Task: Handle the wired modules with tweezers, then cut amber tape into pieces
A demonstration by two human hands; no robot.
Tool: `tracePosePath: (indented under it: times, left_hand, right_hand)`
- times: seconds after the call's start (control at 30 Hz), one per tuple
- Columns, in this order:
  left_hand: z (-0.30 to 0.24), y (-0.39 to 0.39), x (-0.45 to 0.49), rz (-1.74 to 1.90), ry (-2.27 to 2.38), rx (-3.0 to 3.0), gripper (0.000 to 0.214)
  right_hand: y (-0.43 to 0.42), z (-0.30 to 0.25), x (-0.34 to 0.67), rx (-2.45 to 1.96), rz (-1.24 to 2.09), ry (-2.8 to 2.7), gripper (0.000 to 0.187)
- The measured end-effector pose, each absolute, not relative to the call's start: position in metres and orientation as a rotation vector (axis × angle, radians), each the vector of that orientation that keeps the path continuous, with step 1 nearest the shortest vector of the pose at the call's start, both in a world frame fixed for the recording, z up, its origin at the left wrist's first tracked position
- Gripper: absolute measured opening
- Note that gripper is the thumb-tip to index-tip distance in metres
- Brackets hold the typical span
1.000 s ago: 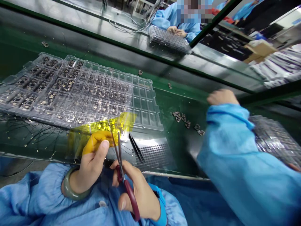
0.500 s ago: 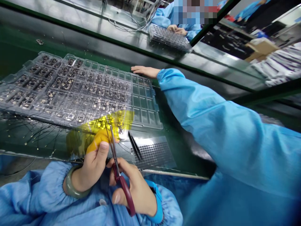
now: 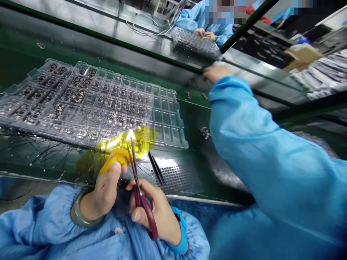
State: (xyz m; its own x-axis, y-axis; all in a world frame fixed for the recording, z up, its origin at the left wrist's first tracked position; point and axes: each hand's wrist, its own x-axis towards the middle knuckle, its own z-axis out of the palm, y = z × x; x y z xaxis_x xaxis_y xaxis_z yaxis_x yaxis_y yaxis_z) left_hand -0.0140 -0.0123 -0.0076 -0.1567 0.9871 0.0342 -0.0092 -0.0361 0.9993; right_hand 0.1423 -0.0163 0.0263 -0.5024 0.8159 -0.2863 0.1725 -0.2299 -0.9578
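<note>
My left hand (image 3: 107, 189) pinches a strip of clear yellow film (image 3: 119, 148) that carries small parts and holds it up over the bench edge. My right hand (image 3: 154, 209) grips red-handled scissors (image 3: 141, 196), blades together and pointing up into the film. Just beyond lies a clear plastic tray (image 3: 168, 122) of many small pockets, most holding dark electronic parts, the right columns bare. A jade-green bangle (image 3: 78, 213) sits on my left wrist.
A co-worker's blue sleeve (image 3: 257, 144) reaches in from the right, with that person's hand (image 3: 215, 74) at the far rail. Black tweezers (image 3: 155, 168) lie on a perforated metal plate (image 3: 179, 177). Loose parts (image 3: 204, 131) dot the green belt. Another person works at a tray (image 3: 195, 45) opposite.
The co-worker's hand has drawn back from the tray's far right corner to the far rail on the right. My scissors have shifted slightly right in the film; my hands stay put.
</note>
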Motion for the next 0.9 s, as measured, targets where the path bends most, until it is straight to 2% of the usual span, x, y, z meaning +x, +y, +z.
tracePosePath:
  times: [0.17,0.9]
  left_hand:
    - [0.003,-0.009,-0.016,1.401,1.36,1.315,0.028]
    - [0.003,-0.009,-0.018,1.385,1.335,1.382,0.025]
  right_hand:
    - [-0.015,0.026,0.143,-1.152,1.743,-1.643,0.077]
    - [-0.023,0.029,0.143,-1.243,1.851,-1.39,0.069]
